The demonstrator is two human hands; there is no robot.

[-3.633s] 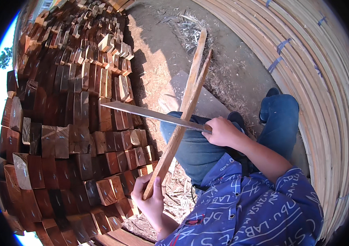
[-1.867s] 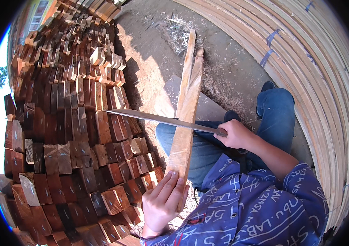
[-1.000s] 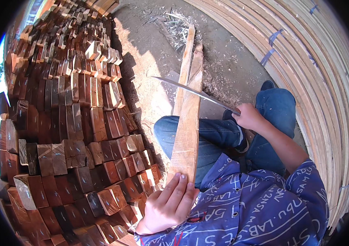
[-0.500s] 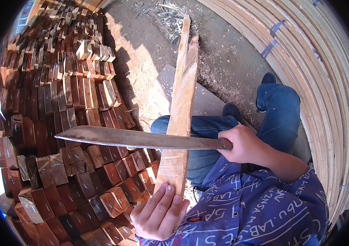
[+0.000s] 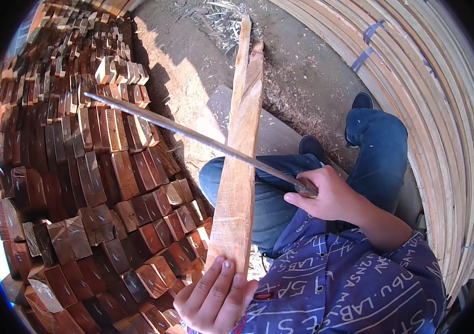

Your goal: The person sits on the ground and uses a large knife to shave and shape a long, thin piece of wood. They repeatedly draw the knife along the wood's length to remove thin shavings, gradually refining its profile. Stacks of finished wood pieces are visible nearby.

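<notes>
A long pale wooden plank (image 5: 236, 200) runs away from me over my thigh, its far end split into two uneven prongs. My left hand (image 5: 213, 295) grips its near end, fingers over the top face and the thumb at the right edge. In my right hand (image 5: 327, 193) is a machete (image 5: 192, 135), held by its handle. The blade crosses above the plank, edge-on to view, its tip pointing up and left over the stacked wood. Most of the handle is hidden in my fist. Whether the blade touches the plank I cannot tell.
Stacked reddish-brown timber blocks (image 5: 97, 222) fill the left side. Long pale boards (image 5: 415, 89), bound with blue strips, curve along the right. My bent legs (image 5: 379, 147) sit below the work. Wood shavings (image 5: 226, 28) litter the ground, and a flat grey slab (image 5: 281, 133) lies beneath the plank.
The machete has turned: its tip rose toward the far left, and the blade went from showing its flat side to edge-on. The plank and my left hand shifted only slightly.
</notes>
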